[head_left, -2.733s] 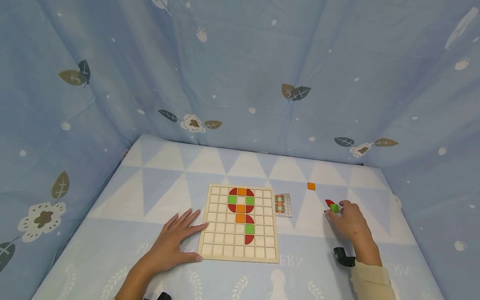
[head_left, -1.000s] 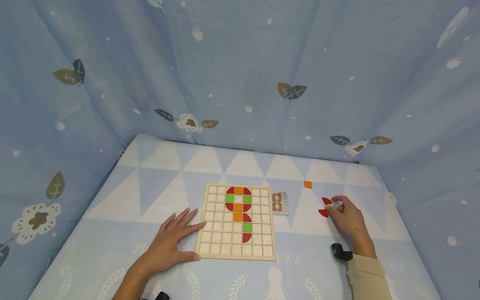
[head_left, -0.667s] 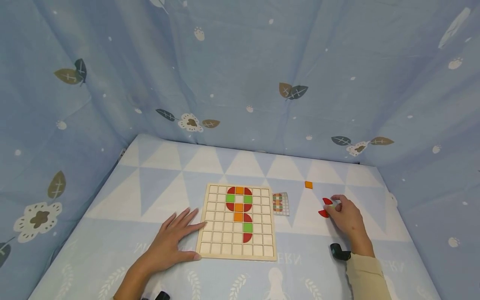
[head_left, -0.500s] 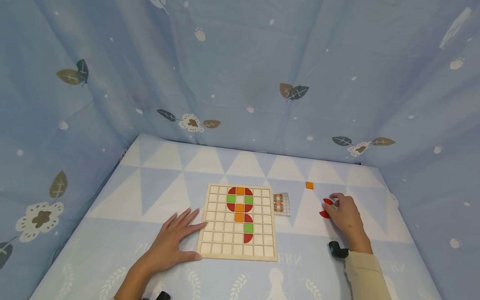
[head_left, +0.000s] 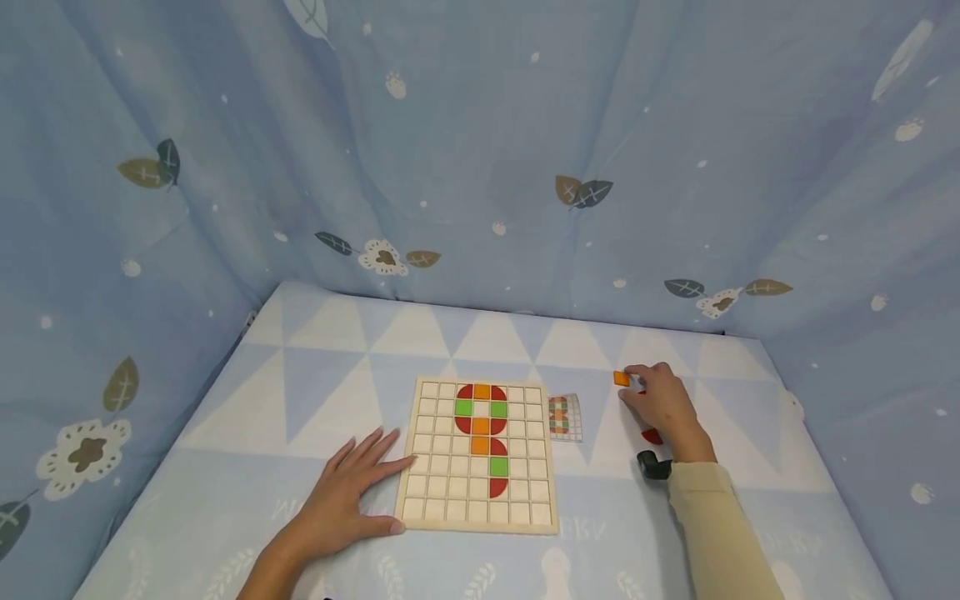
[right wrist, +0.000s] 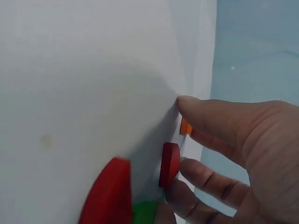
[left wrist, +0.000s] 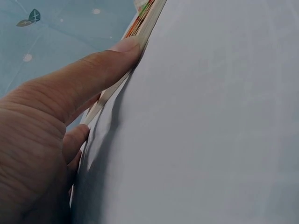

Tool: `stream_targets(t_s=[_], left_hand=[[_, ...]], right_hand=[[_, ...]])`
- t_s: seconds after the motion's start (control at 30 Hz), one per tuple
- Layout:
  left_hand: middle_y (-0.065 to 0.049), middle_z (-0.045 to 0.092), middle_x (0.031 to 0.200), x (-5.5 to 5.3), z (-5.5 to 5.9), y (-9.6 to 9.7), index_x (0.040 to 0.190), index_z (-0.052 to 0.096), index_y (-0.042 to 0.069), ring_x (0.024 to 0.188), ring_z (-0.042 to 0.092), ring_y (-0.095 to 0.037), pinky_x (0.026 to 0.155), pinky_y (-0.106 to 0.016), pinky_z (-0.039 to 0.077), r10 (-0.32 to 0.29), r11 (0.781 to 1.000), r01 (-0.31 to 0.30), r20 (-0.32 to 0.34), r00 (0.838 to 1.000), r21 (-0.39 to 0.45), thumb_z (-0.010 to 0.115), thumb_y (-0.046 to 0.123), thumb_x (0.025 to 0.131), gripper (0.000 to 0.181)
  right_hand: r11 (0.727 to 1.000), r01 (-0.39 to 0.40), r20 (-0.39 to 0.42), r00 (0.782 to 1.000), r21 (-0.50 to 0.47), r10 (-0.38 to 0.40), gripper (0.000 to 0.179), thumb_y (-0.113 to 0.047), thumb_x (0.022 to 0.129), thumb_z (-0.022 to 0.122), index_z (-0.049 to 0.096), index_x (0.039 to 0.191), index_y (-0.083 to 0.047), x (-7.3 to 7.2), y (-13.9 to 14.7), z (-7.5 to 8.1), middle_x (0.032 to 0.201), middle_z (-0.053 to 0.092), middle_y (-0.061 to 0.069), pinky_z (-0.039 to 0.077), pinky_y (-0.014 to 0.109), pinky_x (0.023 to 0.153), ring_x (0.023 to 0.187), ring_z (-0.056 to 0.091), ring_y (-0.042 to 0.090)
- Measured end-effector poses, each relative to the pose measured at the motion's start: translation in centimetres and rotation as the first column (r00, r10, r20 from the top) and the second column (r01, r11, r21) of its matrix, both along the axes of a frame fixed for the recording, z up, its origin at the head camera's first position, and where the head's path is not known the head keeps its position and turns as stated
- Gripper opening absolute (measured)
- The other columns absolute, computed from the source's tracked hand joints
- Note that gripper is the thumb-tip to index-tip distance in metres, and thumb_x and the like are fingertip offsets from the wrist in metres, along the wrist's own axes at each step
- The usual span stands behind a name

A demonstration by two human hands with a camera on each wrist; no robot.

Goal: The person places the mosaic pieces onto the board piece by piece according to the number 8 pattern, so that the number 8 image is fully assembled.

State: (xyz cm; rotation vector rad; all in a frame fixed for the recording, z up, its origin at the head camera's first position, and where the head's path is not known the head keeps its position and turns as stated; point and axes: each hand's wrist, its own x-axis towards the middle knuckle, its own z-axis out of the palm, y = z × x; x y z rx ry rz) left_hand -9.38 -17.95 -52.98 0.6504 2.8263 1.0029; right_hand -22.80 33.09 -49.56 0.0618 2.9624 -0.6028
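A wooden grid board (head_left: 442,485) lies on the table, with red quarter-round, green and orange square tiles set in some cells. Spread flat beside it, my left hand (head_left: 341,500) has its index finger and thumb (left wrist: 117,60) touching the left edge. My right hand (head_left: 663,404) reaches over the loose tiles, thumb and index apart, the index fingertip right at an orange square tile (head_left: 621,378). Under its palm sit two red quarter-round tiles, one red tile (right wrist: 169,163) beside the curled fingers and another red tile (right wrist: 107,196) nearer the wrist, with a green tile (right wrist: 145,212) partly hidden.
A small pattern card (head_left: 566,418) showing a coloured grid lies against the board's right side. Patterned blue cloth (head_left: 480,150) hangs around the back and sides of the table. A dark wrist camera (head_left: 652,465) sits at the right wrist.
My right hand has left the green tile it was fingering between the red ones and moved up and left to the orange tile. My left hand has stayed by the board.
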Motion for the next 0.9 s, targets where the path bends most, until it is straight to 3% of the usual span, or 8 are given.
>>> stream_targets(t_s=[0.27,0.53,0.9], left_hand=[[-0.002,0.033,0.169,0.1,0.0,0.0,0.151,0.058,0.034,0.157,0.021,-0.036,0.121,-0.058,0.008,-0.012,1.000,0.012,-0.006,1.000,-0.004,0.080,0.069,0.075,0.086],[-0.002,0.033,0.169,-0.1,-0.1,-0.2,0.151,0.058,0.035,0.157,0.021,-0.036,0.121,-0.059,0.008,-0.013,1.000,0.013,-0.014,1.000,-0.005,0.081,0.069,0.074,0.087],[-0.001,0.032,0.170,0.0,-0.2,-0.2,0.151,0.058,0.035,0.158,0.020,-0.035,0.122,-0.057,0.007,-0.012,1.000,0.012,0.006,1.000,-0.005,0.080,0.070,0.075,0.087]], right_hand=[[0.998,0.011,0.005,1.000,-0.056,-0.011,0.026,-0.015,0.095,0.073,0.069,0.116,0.001,-0.7,-0.4,0.2,0.108,0.062,0.021,0.051,0.051,0.085,0.094,0.059,0.036],[0.981,0.118,0.140,0.985,-0.155,-0.097,0.027,-0.019,0.095,0.074,0.062,0.108,0.002,-0.2,-0.6,0.5,0.089,0.065,0.012,0.049,0.034,0.068,0.078,0.061,0.025],[0.986,0.078,0.005,0.997,-0.147,-0.078,0.011,-0.011,0.098,0.069,0.066,0.101,-0.001,2.0,-1.0,0.6,0.084,0.069,0.009,0.048,0.036,0.064,0.076,0.059,0.025]])
